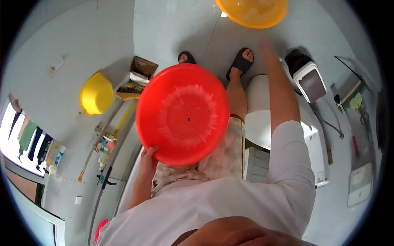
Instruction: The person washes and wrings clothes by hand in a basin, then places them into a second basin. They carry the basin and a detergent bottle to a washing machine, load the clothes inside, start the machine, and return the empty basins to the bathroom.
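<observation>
A large red basin (pixel 188 117) is held in front of my body, its round face with a whitish worn ring turned up to the camera. My left hand (pixel 149 160) grips its lower left rim, thumb over the edge. My right arm stretches forward past my leg, and my right hand (pixel 266 48) is smeared by motion near an orange-yellow basin (pixel 254 12) at the top of the view. The right fingers cannot be made out. A gap shows between that hand and the orange-yellow basin.
A yellow basin (pixel 96 93) is at the left wall, near a cardboard box (pixel 143 67) and long-handled tools. On the right are a white-rimmed bin (pixel 310 82), a white appliance (pixel 316 151), a hose and a red-handled brush. My feet in dark sandals (pixel 242 62) are ahead.
</observation>
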Demonstrator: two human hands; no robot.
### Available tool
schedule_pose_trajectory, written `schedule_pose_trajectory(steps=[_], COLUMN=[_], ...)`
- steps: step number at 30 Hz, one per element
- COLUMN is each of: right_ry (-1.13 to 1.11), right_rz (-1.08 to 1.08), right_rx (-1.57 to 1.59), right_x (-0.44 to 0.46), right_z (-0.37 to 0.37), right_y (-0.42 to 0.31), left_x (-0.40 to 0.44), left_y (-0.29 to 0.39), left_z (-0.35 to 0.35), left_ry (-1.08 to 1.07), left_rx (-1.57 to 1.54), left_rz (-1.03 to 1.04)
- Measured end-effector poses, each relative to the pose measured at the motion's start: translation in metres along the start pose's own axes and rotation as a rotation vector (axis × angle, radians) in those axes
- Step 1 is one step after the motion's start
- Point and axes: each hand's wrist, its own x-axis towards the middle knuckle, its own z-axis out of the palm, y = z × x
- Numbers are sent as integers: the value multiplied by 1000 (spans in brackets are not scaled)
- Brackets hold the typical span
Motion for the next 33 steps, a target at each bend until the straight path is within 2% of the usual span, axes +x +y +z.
schedule_pose_trajectory(steps=[5, 10, 15, 19, 21, 24, 27, 31, 33], right_ry=[-97, -184, 63, 63, 151, 267, 308, 432, 557], right_rz=[63, 6, -251, -396, -469, -410, -415, -476, -615], right_rx=[186, 233, 229, 158, 74, -11, 34, -29, -289], right_x=[63, 47, -4, -41, -54, -71, -78, -70, -71], right_z=[32, 42, 53, 69, 89, 114, 120, 78, 42], right_y=[-52, -74, -109, -163, -195, -231, -238, -239, -248], left_x=[17, 28, 26, 20, 23, 33, 35, 40, 45], left_y=[4, 6, 1, 1, -4, -15, -15, -21, -25], left_z=[13, 10, 0, 4, -1, -14, -21, -33, -42], left_ry=[96, 85, 56, 18, -4, -54, 7, 7, 6], left_rx=[12, -38, -144, -226, -227, -187, -167, -149, -144], left_rz=[23, 31, -40, -81, -86, -48, -71, -17, -9])
